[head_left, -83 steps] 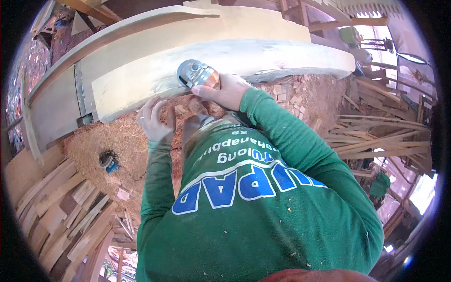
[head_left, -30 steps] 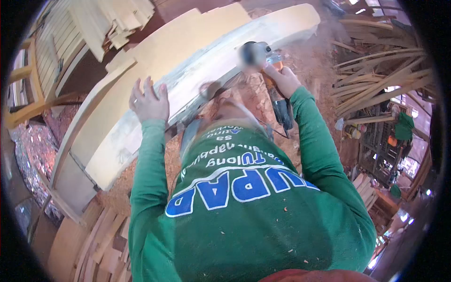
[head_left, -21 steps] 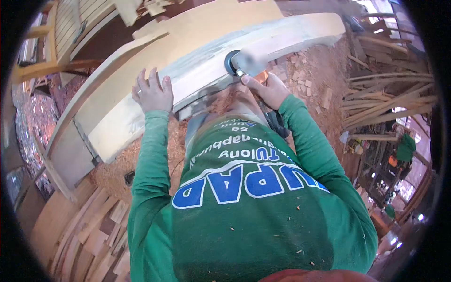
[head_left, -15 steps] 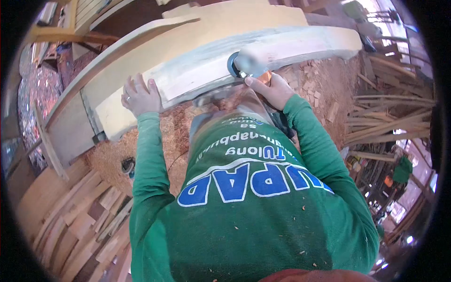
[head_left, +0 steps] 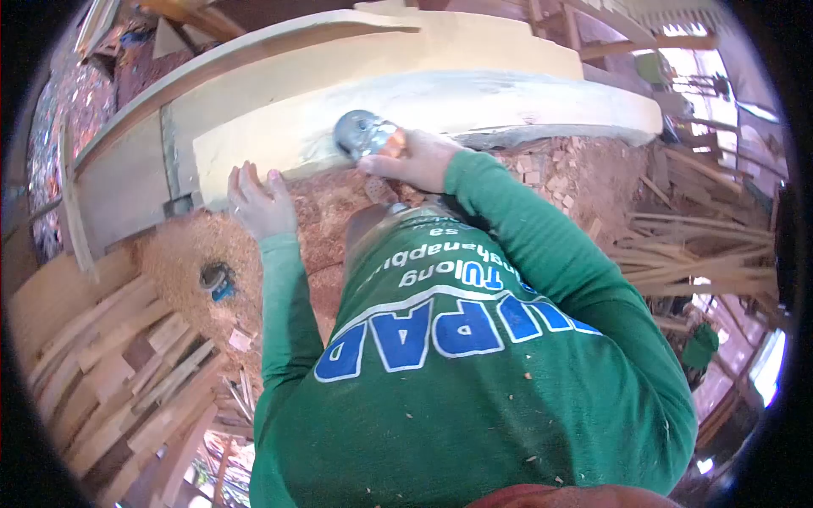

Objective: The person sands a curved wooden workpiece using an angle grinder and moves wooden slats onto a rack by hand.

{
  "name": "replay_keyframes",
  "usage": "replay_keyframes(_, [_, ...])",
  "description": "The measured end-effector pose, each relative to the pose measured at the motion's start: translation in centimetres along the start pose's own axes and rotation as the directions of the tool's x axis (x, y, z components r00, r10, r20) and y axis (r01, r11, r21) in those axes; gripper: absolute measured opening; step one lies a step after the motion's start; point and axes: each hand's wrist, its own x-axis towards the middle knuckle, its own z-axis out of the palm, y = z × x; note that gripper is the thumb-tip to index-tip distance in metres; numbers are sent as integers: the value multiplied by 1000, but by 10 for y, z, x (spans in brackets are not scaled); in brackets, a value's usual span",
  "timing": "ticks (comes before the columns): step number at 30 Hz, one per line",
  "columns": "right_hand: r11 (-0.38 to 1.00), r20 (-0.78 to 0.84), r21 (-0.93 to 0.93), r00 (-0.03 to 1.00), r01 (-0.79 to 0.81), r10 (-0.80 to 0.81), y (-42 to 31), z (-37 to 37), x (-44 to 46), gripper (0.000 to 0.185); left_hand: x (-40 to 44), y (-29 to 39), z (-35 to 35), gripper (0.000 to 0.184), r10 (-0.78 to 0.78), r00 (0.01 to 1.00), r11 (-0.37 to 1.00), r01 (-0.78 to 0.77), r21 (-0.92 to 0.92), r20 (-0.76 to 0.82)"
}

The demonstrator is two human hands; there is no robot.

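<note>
My right hand (head_left: 419,159) is wrapped round the body of an angle grinder (head_left: 360,135) with an orange part near the grip. Its round grey head lies over the near side of a long pale wooden plank (head_left: 271,135), which is whitish towards the right. Whether the disc touches the wood I cannot tell. Over at the left, my left hand (head_left: 261,203) has its fingers apart and holds nothing. Its fingertips are close to the plank's near edge, and a ring shows on one finger.
Sawdust and wood chips (head_left: 550,173) cover the ground below the plank. Stacked boards (head_left: 127,381) lie at the lower left, and a pile of loose sticks (head_left: 694,245) at the right. A dark and blue object (head_left: 218,281) sits in the sawdust on the left.
My right hand has moved left along the plank with the angle grinder. My left hand has come off the plank's face to its near edge. The view has shifted slightly.
</note>
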Motion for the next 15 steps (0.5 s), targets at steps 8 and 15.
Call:
replay_keyframes(8, [992,-101,124,995,2,10,49,-23,-24,77,16,62,20,36,345,921,926,-302,-228,182])
replay_keyframes(15, [867,-329,431,851,-251,410,117,-99,-130,74,2,154,67,24,592,734,799,-480,-363,332])
